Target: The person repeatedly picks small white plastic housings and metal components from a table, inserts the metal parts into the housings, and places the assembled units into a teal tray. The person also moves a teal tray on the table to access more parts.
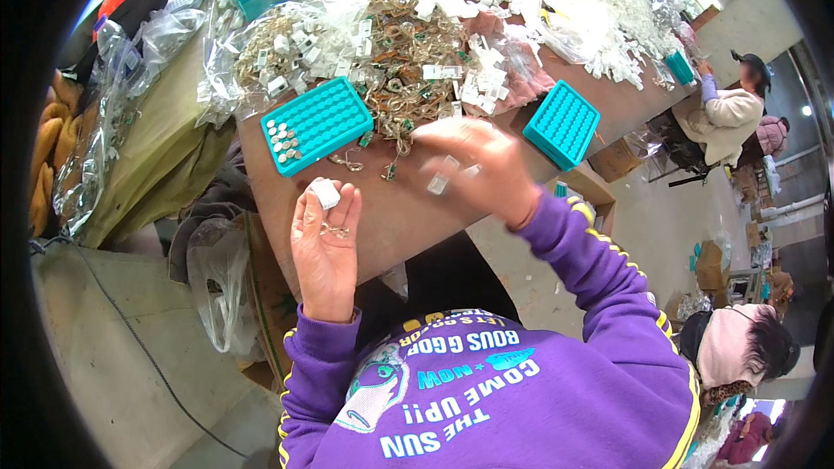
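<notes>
Brown table (395, 219) backs the white box (326, 194) in the left hand (325, 256).

A small white box (325, 194) is leaning tilted in the left hand (325, 250), and a thin yellowish curl (334, 230) is lying below it. A small clear piece (437, 183) (rather blurred) is showing beside the right hand (488, 169).

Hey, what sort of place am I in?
Likely a small-parts workshop: teal trays with rows of pockets, a heap of small pieces on the table, and another person nearby.
</notes>
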{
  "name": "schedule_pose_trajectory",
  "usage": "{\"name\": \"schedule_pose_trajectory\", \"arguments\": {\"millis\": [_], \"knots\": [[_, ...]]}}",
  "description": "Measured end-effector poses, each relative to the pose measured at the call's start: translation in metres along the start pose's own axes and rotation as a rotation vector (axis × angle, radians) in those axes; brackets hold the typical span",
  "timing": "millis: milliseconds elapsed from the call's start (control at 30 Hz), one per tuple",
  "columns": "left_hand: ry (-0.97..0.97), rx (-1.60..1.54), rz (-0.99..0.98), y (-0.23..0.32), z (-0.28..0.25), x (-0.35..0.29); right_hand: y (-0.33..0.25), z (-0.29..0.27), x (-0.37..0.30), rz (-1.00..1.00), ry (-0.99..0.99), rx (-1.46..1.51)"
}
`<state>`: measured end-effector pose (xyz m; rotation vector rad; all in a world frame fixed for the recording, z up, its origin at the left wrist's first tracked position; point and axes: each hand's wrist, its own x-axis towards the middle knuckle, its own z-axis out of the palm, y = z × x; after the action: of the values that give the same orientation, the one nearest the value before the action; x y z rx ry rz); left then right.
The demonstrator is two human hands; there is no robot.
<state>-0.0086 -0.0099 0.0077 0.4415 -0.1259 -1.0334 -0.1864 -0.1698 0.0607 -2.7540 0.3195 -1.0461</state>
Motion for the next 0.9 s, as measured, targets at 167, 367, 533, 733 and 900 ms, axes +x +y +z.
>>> {"name": "schedule_pose_trajectory", "arguments": {"millis": [167, 367, 533, 733, 900], "knots": [[-0.055, 0.162, 0.063, -0.006, -0.006, -0.001, 0.112, -0.073, -0.011, 0.564, 0.101, -0.180], [-0.079, 0.200, 0.099, -0.007, -0.008, -0.003, 0.187, -0.077, -0.013, 0.597, -0.309, -0.381], [-0.017, 0.141, 0.057, -0.005, -0.006, -0.003, 0.196, -0.068, -0.014, 0.592, -0.275, -0.383], [-0.046, 0.212, 0.071, -0.004, -0.002, -0.003, 0.157, -0.082, 0.005, 0.833, -0.149, 0.133], [-0.084, 0.215, 0.059, -0.006, -0.005, -0.004, 0.062, -0.054, 0.041, 0.715, -0.241, 0.744]]}}
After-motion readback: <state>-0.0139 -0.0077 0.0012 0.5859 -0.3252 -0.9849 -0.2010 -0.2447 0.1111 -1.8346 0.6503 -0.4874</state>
